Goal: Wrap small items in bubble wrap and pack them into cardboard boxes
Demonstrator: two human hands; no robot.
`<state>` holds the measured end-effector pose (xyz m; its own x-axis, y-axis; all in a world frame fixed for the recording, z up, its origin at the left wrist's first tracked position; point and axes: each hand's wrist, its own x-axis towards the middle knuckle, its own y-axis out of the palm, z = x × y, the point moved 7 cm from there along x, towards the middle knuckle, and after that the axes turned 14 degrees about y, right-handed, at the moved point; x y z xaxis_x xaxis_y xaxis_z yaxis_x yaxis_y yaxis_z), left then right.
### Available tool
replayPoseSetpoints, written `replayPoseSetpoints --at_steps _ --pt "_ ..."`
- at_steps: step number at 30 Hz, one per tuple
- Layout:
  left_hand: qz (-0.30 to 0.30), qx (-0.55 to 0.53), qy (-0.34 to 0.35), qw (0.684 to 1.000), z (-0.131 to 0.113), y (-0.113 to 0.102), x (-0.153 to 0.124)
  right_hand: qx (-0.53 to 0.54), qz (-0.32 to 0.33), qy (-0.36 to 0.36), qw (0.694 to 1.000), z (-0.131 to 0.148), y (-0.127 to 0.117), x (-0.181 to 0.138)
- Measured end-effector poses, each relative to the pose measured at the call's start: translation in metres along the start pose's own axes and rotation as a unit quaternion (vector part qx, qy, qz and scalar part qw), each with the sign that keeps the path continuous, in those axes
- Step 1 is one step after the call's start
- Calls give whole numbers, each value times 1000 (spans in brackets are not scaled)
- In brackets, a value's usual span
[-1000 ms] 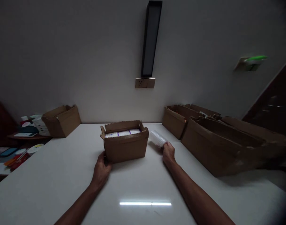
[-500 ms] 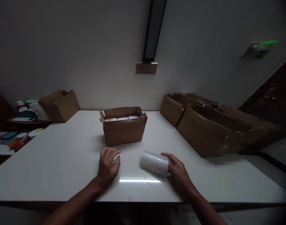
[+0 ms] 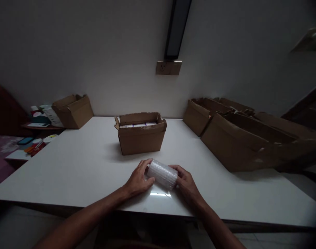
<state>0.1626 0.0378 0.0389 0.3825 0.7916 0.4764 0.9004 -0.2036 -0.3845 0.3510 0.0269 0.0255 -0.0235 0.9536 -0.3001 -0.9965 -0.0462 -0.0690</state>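
A cylindrical roll of bubble wrap lies slantwise between my hands, just above or on the white table. Whether something is wrapped inside it cannot be seen. My left hand is around its left end, thumb at the front and fingers at the far side. The right end is gripped by my right hand, with some of its fingertips hidden behind the wrap. Just beyond stands an open cardboard box, holding several white packets with purple marks.
On the right of the white table are large open cardboard boxes. Another cardboard box sits at the far left, by a side shelf with small items. A wall socket is at the back.
My left hand has moved right and closed around the left end of the bubble wrap roll. The roll and right hand have shifted slightly left. The view has turned a little.
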Motion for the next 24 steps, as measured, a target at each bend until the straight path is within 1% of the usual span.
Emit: replayPoseSetpoints --at_steps 2,4,8,13,17,20,24 --pt "3 -22 -8 1000 5 2 11 3 8 -7 1000 -2 0 1" --pt "13 -58 -29 998 12 7 19 -3 -1 -12 1000 -2 -2 -1" --pt "27 -108 -58 992 24 12 24 -50 -5 -30 998 0 -1 -7" --pt "7 -119 -85 989 34 2 19 -103 -33 -60 992 -3 -6 -13" --pt "-15 -111 -96 989 42 -8 20 -111 -19 -89 990 -5 -9 -16" --pt "-16 -104 -94 990 42 -11 21 -134 -10 -108 985 -3 -4 -15" --pt "16 -111 -70 991 28 -9 22 -177 -38 -131 975 3 2 -12"
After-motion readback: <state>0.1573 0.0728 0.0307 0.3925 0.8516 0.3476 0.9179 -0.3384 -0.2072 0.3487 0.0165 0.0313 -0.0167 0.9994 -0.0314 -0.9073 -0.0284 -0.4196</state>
